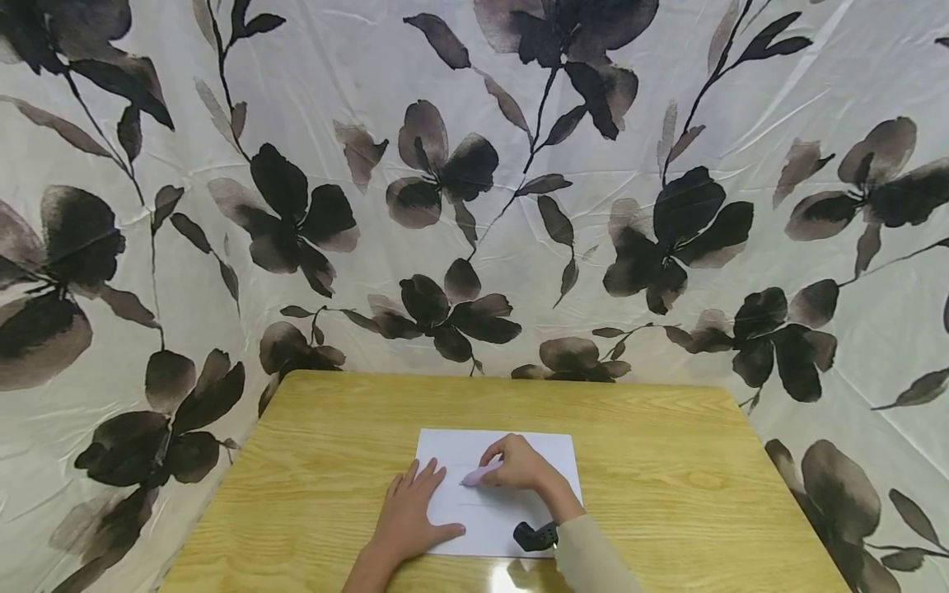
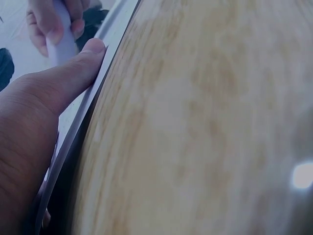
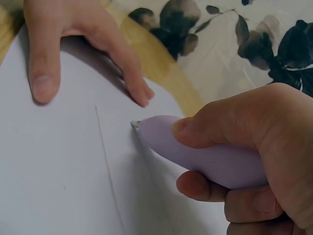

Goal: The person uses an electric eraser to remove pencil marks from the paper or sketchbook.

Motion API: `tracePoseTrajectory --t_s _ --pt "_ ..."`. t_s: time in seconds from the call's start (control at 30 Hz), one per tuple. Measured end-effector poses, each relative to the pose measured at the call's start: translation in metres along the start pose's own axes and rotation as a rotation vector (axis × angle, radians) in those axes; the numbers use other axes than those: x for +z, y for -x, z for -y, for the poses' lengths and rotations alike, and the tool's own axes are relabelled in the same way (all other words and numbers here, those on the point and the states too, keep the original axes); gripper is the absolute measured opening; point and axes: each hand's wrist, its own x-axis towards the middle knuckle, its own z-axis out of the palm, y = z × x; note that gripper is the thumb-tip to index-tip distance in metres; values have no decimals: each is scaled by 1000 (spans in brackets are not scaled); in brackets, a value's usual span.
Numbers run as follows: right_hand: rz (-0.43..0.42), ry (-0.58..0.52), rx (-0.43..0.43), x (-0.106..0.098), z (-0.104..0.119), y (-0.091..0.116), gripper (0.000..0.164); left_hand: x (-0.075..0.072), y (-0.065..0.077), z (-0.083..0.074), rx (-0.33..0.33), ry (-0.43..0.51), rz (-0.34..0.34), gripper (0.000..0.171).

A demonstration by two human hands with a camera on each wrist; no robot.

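A white sheet of paper (image 1: 497, 527) lies on the table. My left hand (image 1: 410, 512) rests on its left side, fingers spread and thumb pointing right. My right hand (image 1: 522, 468) holds a thick lavender pen-shaped tool (image 3: 210, 156) between thumb and curled fingers. The tool's small narrow tip (image 3: 135, 124) is right at the paper's surface, pointing toward the left hand. A thin straight line (image 3: 106, 152) runs across the paper beside the tip, and a fainter one extends from the tip. In the left wrist view, the left thumb (image 2: 73, 78) lies along the paper's near edge.
The wood-grain table (image 1: 667, 461) extends around the sheet on all sides. Behind it hangs a white cloth (image 1: 371, 66) with dark flower prints. A black device (image 1: 535, 536) sits at the right wrist, by a beige sleeve (image 1: 593, 556).
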Motion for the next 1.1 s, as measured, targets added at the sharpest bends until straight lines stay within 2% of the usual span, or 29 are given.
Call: tracePoseTrajectory --t_s 0.13,0.37,0.6,0.8,1.1 --pt "-14 16 15 -3 -2 3 11 -1 1 0 -10 13 -5 102" --pt "-8 10 -18 -2 -2 2 10 -2 0 -3 5 14 13 100" --pt "-19 37 26 -5 -3 5 12 -1 -1 -3 -4 13 7 101" --pt "-10 24 -2 -8 0 7 10 2 -2 -2 -1 17 13 101" --pt "-4 47 3 -15 -2 13 11 1 -3 -2 -9 18 16 103"
